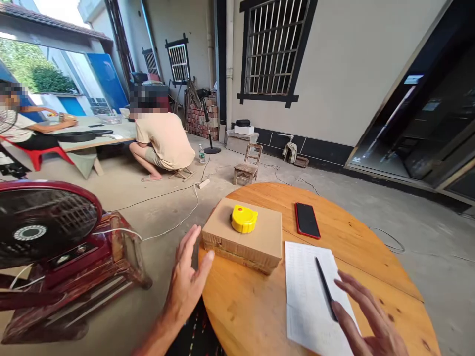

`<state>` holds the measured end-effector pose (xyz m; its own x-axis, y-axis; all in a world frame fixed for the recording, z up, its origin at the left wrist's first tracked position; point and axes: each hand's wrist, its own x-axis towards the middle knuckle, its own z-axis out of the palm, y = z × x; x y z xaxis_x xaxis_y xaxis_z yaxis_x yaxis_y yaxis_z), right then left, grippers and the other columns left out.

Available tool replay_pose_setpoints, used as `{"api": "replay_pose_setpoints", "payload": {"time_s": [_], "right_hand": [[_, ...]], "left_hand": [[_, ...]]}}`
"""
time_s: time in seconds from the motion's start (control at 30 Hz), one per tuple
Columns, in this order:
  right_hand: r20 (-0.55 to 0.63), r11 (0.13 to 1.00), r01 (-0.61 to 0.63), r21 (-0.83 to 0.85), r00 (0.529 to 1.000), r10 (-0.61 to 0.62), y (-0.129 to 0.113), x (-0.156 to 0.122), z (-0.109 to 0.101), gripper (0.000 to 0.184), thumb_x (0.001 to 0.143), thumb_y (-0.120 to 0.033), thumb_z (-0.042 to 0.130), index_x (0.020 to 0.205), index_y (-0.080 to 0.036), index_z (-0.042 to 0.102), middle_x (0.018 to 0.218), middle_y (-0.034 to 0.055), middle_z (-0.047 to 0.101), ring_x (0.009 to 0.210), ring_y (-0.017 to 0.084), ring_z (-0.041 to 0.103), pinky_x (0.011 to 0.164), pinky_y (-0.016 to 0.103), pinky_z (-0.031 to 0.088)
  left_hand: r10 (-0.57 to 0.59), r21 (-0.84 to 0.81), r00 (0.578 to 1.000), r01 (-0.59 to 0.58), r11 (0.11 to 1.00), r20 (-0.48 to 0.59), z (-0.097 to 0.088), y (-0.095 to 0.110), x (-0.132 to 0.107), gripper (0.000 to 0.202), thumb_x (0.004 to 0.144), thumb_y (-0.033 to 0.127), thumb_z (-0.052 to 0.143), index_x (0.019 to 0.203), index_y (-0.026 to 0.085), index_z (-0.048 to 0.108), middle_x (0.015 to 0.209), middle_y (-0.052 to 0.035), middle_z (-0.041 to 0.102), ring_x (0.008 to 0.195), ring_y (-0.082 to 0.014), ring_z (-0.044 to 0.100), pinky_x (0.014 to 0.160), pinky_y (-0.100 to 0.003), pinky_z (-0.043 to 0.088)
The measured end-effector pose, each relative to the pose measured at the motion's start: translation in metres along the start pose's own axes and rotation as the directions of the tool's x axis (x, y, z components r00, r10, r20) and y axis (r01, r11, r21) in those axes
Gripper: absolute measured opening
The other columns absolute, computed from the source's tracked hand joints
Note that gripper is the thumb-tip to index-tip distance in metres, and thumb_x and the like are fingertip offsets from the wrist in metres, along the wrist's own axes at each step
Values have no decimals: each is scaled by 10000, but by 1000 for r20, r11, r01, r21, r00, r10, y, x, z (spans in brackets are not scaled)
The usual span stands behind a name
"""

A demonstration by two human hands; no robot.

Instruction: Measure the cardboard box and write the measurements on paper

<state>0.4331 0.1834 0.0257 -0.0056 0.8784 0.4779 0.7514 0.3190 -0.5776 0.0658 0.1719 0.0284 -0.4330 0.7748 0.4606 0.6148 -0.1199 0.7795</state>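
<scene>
My left hand [188, 279] is open beside the near left corner of a brown cardboard box [256, 243], its fingers apart and holding nothing. On top of the box rests a yellow tape measure [244, 219]. My right hand [367, 316] hovers with spread fingers over a sheet of paper [304, 291] printed with faint rows. A black pen [324, 284] lies slantwise on the paper; the right thumb is close to its lower end, and I cannot tell whether they touch. Behind the paper lies a phone [307, 220] with a red edge.
All this stands on a round wooden table [252, 301]. At left is a dark red fan [48, 227] on a wooden stand. Beyond are a small wooden chair [248, 168], cables on the floor, a crouching person [163, 136], and another person [22, 123] at a long table [83, 141].
</scene>
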Motion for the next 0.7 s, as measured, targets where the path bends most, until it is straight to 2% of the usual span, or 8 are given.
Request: {"api": "replay_pose_setpoints", "payload": {"time_s": [0.07, 0.13, 0.2, 0.37, 0.43, 0.53, 0.6, 0.7], "right_hand": [[35, 993, 118, 29, 992, -119, -48, 41, 20, 357, 899, -474, 580, 1212, -315, 647, 1395, 111, 598, 1187, 350, 633, 440, 281, 576], [85, 966, 256, 38, 962, -258, -90, 82, 50, 406, 923, -446, 551, 1293, -285, 592, 1431, 127, 563, 1258, 336, 581, 778, 435, 621], [170, 933, 360, 9, 919, -356, -123, 116, 83, 570, 894, -439, 590, 1400, -190, 505, 1466, 188, 518, 1322, 369, 512, 1014, 566, 485], [426, 930, 366, -38, 847, -316, -154, 146, 129, 718, 805, -460, 699, 1390, -85, 520, 1323, 236, 631, 1222, 420, 566, 1038, 600, 406], [347, 967, 244, 70, 903, -253, -146, 137, 120, 715, 775, -511, 714, 1355, -123, 557, 1294, 204, 657, 1189, 400, 588, 1026, 579, 424], [140, 923, -82, 376, 990, 30, -122, 113, 86, 716, 767, -580, 714, 1347, -190, 562, 1269, 156, 679, 1093, 368, 649, 920, 529, 522], [1, 777, -187, 601, 972, 233, -100, 91, 61, 598, 844, -563, 641, 1325, -213, 579, 1264, 144, 684, 1103, 367, 661, 892, 518, 553], [24, 540, -271, 797, 907, 420, -66, 48, 36, 469, 947, -516, 493, 1334, -271, 596, 1346, 123, 646, 1168, 398, 647, 914, 593, 566]], "left_hand": [[-190, -161, 979, 199, 967, 73, 1, -6, 28, 583, 938, 454, 544, 1464, 233, 422, 1533, -124, 437, 1399, -309, 427, 1141, -503, 367], [-283, -271, 946, 317, 909, 157, 8, -10, 48, 611, 923, 472, 559, 1465, 218, 435, 1528, -137, 451, 1381, -318, 457, 1115, -484, 399], [-297, -331, 934, 348, 877, 197, 17, -14, 59, 623, 911, 464, 579, 1463, 206, 449, 1500, -139, 494, 1350, -309, 500, 1091, -448, 429], [-300, -418, 920, 383, 824, 252, 31, -13, 65, 616, 895, 474, 597, 1439, 205, 491, 1333, -106, 653, 1197, -279, 630, 1013, -411, 504], [-297, -446, 915, 395, 803, 274, 31, -10, 62, 623, 897, 476, 590, 1437, 180, 494, 1311, -114, 666, 1188, -279, 637, 1013, -399, 505], [-282, -476, 912, 399, 784, 299, 27, -6, 49, 646, 905, 479, 570, 1457, 160, 464, 1360, -128, 633, 1241, -285, 605, 1044, -398, 486], [-251, -500, 924, 370, 783, 290, 21, -7, 30, 662, 917, 497, 544, 1481, 170, 425, 1427, -125, 580, 1291, -290, 566, 1061, -401, 477], [-213, -467, 946, 307, 829, 244, 11, -20, -15, 676, 920, 510, 524, 1508, 208, 383, 1480, -115, 529, 1313, -306, 547, 1045, -402, 501]]}}
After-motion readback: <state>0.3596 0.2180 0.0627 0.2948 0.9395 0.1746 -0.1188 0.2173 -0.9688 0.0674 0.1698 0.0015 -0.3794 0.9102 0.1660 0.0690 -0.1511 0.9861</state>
